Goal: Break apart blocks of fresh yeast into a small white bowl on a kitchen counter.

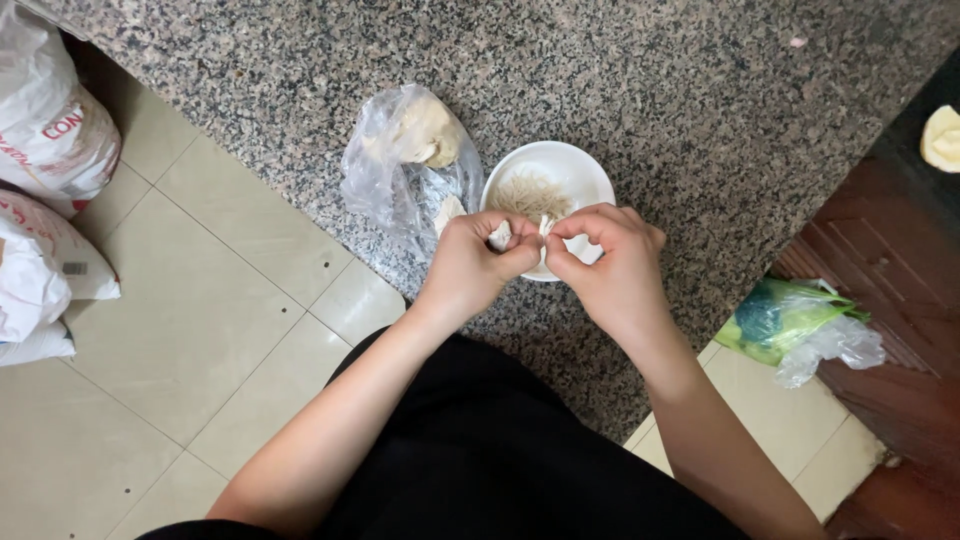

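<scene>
Black clothing (500, 450) fills the bottom of the view, closest to the camera, with both bare forearms reaching forward from it over the edge of a speckled granite worktop (650, 90). At the worktop's near edge the left hand (475, 262) and the right hand (610, 262) meet, knuckles almost touching. Each hand's grip is closed, fingers and thumb pinched on a small pale mushroom piece (543, 228) held between them, just above the near rim of a white bowl (585, 170). A second pale bit shows by the left hand's fingertips (505, 238); whether it is part of the same piece cannot be told. Inside the bowl lies a heap of thin, pale shreds (530, 193).

Just left of the bowl, touching it, sits a crumpled clear plastic bag (385, 175) holding pale, lumpy mushroom-like chunks (428, 130).

Below the worktop's edge, beige floor tiles (200, 300) spread to the left, where white sacks (45, 180) lean at the frame's edge. To the right, on the floor near dark reddish wood (880, 250), lies a green and clear plastic bag (795, 320). A pale yellowish object (942, 138) shows at the far right edge, cut off by the frame.
</scene>
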